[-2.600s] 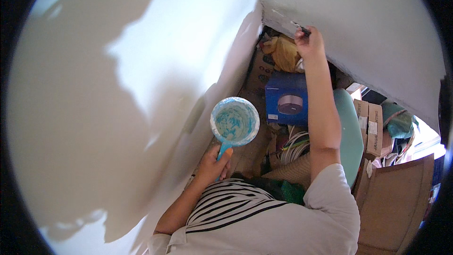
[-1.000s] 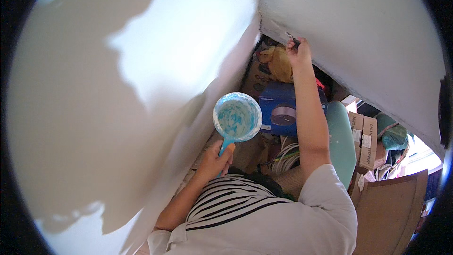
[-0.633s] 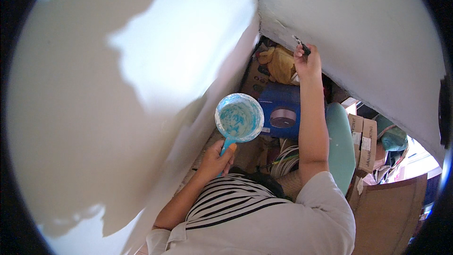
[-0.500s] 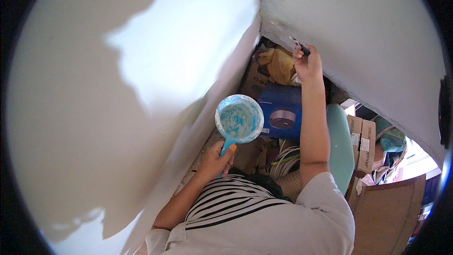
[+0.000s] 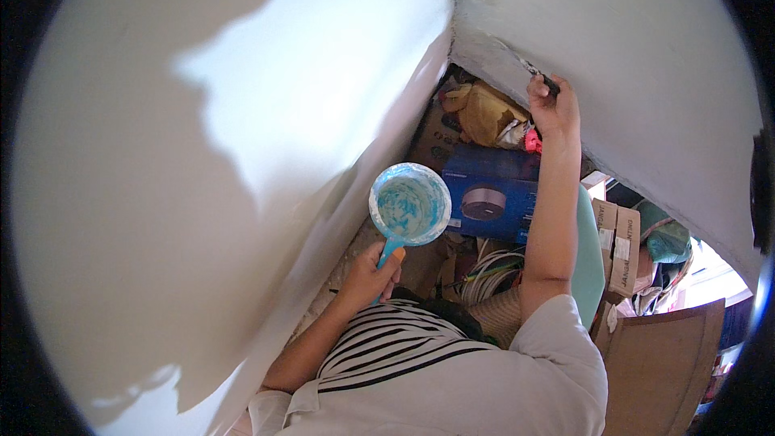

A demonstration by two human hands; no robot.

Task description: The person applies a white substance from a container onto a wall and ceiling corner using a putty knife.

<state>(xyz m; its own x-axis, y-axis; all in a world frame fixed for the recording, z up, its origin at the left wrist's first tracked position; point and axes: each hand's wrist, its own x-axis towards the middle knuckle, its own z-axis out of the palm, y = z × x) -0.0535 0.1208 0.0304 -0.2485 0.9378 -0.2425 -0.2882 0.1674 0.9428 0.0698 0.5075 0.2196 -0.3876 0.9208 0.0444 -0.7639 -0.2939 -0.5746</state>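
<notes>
A: Looking down from the head view, what is the left hand [image 5: 370,278] doing?

B: It is gripping a light-blue dipper [image 5: 409,208] by its handle, with the fingers curling fully around. The dipper is sitting in front of the striped shirt [image 5: 452,379], near the left wall [image 5: 355,64], its round mouth facing the camera.

A: And is anything showing inside it?

B: Whitish paste is coating the rim and streaking the blue interior.

A: What about the right hand [image 5: 554,106]?

B: That arm is stretching forward, and the hand is closing over the dark grip of a small tool [image 5: 551,85]. The tool's whitish end is pointing up and left, close to the right wall [image 5: 646,73]. I can't tell whether it is touching.

A: What is lying below and around the hands?

B: A yellowish bag [image 5: 484,113] is resting just left of the right wrist, beyond a blue box [image 5: 504,222]. Coiled cables [image 5: 494,274] are lying nearer the body. A pale green panel [image 5: 591,258] is showing past the right forearm, and cardboard boxes [image 5: 626,250] are standing further right. A large shadow [image 5: 121,194] is covering much of the left wall.
</notes>
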